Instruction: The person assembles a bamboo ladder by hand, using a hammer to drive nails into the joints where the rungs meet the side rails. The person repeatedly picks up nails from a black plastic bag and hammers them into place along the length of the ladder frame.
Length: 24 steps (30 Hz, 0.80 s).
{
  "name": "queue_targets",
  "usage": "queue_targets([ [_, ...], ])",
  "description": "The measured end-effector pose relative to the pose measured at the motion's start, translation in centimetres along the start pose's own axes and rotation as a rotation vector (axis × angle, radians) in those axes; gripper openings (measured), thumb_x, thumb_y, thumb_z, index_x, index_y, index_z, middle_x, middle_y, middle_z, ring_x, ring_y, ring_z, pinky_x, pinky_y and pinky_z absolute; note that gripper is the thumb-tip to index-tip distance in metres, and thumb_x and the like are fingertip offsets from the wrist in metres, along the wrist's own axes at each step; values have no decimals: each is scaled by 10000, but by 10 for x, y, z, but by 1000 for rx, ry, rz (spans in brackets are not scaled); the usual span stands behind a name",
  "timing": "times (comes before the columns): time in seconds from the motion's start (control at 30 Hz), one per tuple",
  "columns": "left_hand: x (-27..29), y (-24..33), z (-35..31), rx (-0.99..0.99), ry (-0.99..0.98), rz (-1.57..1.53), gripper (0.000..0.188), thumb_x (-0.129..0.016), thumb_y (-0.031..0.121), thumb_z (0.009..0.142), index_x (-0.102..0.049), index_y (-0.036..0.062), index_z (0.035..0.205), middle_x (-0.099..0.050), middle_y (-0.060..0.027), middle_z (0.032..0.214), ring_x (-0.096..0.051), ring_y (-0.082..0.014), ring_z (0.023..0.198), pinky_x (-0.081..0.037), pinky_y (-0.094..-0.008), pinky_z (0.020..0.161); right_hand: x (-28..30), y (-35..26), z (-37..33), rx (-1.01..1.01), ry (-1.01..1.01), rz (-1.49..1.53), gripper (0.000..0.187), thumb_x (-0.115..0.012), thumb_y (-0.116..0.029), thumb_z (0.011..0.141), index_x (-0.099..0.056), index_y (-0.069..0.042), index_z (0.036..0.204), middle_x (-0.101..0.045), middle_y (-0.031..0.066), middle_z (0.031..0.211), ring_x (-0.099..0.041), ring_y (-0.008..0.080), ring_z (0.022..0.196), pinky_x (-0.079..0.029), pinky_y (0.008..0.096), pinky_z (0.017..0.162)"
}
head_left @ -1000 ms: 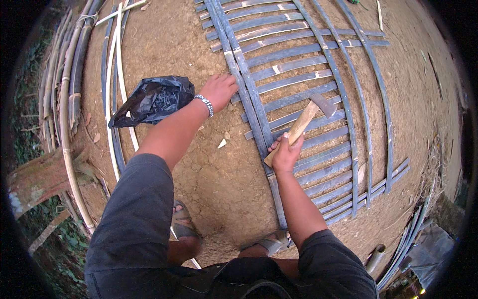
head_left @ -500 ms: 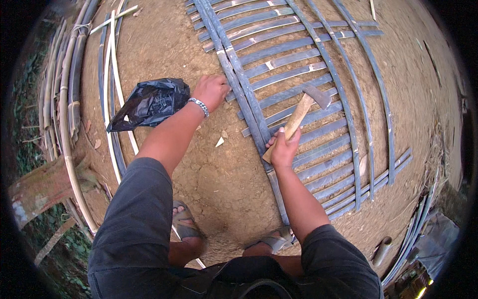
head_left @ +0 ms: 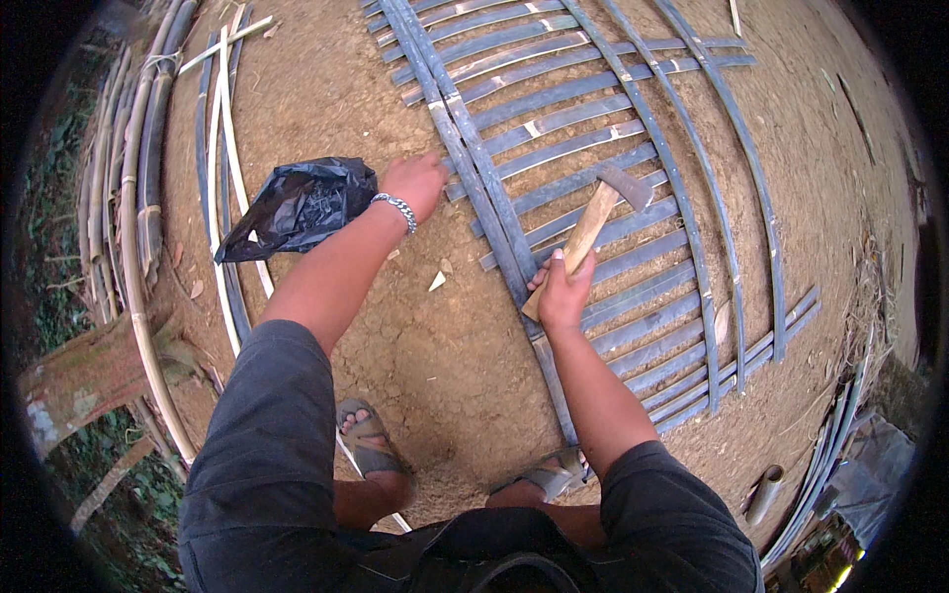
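A lattice of dark split-bamboo slats (head_left: 633, 287) lies on the ground, crossed by long bamboo strips. My right hand (head_left: 563, 292) is closed round the wooden handle of a hatchet (head_left: 591, 222), its metal head raised over the slats. At the lattice's left edge, beside a doubled long strip (head_left: 481, 168), my left hand (head_left: 415, 185) has its fingers bent together by the slat ends. What those fingers hold, if anything, is hidden. A black plastic bag (head_left: 301, 203) lies open just left of that hand, with small things inside too unclear to name.
Pale bamboo strips (head_left: 219, 148) lie left of the bag, and long bamboo poles (head_left: 129, 198) run beyond them. My sandalled feet stand at the lattice's near left side. A short tube (head_left: 763, 496) and bundled dark strips (head_left: 825, 460) are at lower right.
The hatchet head has shifted very slightly to the left. My left hand has moved a touch away from the long strip.
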<state>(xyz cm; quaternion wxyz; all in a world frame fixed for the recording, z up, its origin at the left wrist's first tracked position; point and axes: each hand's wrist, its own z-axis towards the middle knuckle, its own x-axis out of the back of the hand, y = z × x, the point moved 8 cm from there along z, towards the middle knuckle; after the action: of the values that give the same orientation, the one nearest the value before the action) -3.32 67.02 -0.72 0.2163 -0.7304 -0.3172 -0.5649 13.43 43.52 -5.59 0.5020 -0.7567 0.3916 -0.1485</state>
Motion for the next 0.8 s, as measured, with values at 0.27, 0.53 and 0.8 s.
queue_targets([
  [0.27, -9, 4, -3, 75, -67, 69, 176, -567, 99, 907, -705, 34, 995, -651, -188, 1161, -688, -379, 1009, -535, -490, 889, -1, -1, -1, 9, 12, -5, 396, -541, -110, 1049, -334, -59, 1383, -551, 79, 855, -572, 134, 600, -532, 312, 512],
  [0.53, -22, -8, -45, 327, -38, -606, 253, -628, 231, 882, -685, -6, 953, -707, -207, 960, -707, -364, 934, -549, -434, 827, 6, 5, 3, 4, 12, -10, 403, -563, -122, 1041, -345, -64, 1375, -553, 72, 851, -576, 136, 598, -532, 311, 504],
  [0.8, -80, 75, -117, 429, -4, -1313, 108, -675, 101, 934, -624, 14, 896, -704, -63, 805, -734, -154, 763, -557, -301, 646, 1, -2, -2, 41, 24, -127, 574, -644, -91, 987, -329, -62, 1466, -595, 74, 846, -592, 141, 597, -526, 315, 500],
])
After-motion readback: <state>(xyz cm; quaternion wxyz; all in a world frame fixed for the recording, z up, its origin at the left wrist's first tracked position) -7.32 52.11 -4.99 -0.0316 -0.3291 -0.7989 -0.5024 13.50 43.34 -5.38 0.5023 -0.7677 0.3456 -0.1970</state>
